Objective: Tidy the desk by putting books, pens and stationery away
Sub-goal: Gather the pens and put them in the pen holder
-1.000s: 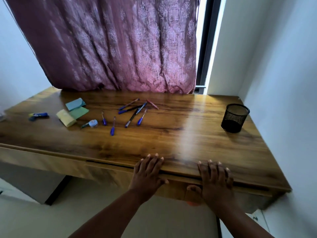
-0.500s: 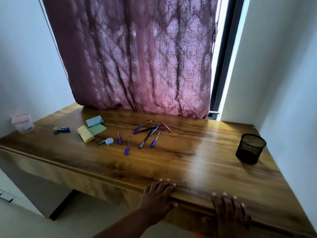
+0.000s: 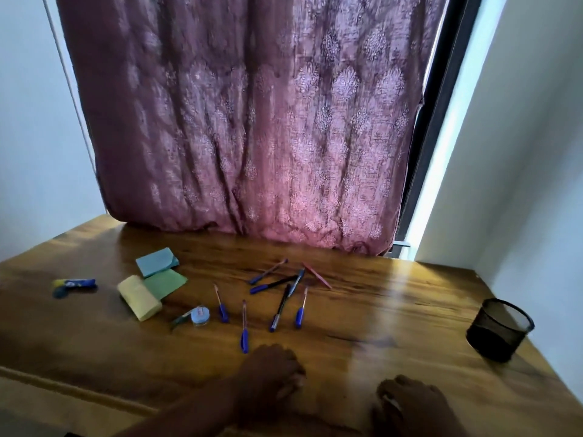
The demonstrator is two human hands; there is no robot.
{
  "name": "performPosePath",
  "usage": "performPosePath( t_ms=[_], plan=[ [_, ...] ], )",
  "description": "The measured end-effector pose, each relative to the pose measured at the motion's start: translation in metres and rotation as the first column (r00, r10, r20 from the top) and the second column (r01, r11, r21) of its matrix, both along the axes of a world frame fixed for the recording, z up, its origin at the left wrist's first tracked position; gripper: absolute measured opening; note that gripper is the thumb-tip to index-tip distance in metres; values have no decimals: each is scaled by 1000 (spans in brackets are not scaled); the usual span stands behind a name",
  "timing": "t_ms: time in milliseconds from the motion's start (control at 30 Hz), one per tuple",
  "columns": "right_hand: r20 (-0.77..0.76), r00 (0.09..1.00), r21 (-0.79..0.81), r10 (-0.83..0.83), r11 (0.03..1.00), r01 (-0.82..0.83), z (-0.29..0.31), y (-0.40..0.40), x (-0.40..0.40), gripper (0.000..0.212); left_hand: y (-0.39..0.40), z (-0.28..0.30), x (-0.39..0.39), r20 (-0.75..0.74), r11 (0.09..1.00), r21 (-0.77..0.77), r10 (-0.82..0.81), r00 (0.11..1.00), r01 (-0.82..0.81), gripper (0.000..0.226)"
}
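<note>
Blue-capped pens (image 3: 277,298) are scattered at the middle of the wooden desk (image 3: 362,310), with blue, green and yellow sticky-note pads (image 3: 151,285) to their left and a black mesh pen holder (image 3: 500,329) at the right. Both the left hand (image 3: 271,373) and the right hand (image 3: 410,402) are seen near the front edge with loosely curled fingers, holding nothing. No writing can be read.

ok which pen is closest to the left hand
The blue-capped pen lying on its own nearest the front edge; its cap end almost reaches the left hand. The other pens lie farther back.
</note>
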State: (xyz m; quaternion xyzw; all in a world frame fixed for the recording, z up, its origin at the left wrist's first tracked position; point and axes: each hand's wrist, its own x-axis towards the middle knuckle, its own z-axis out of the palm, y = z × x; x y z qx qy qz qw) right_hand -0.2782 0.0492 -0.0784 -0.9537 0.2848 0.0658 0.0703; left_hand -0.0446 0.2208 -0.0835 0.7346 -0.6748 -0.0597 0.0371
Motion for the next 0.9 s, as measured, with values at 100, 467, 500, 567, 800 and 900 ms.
performPosePath(
  t_ms=[100,467,500,567,800,900],
  plan=[
    [96,991,-35,91,996,-88,3,-1,61,33,-15,11,43,-46,964,-76,250,967,-253,36],
    [21,984,-171,178,970,-172,10,-14,205,50,-70,3,83,-6,817,26,577,817,-576,53],
    [3,982,-165,188,969,-185,7,-16,209,49,-70,1,83,-9,817,53,575,818,-574,52],
    [-20,976,-148,215,965,-216,0,-18,212,42,-69,0,84,-41,812,85,582,812,-578,46],
    [-38,939,-68,341,937,-343,-11,-14,197,35,-49,28,84,-119,770,94,638,761,-631,27],
    [-28,888,-138,459,878,-458,-18,-8,176,32,-28,65,89,-173,736,-6,666,725,-677,23]
  ],
)
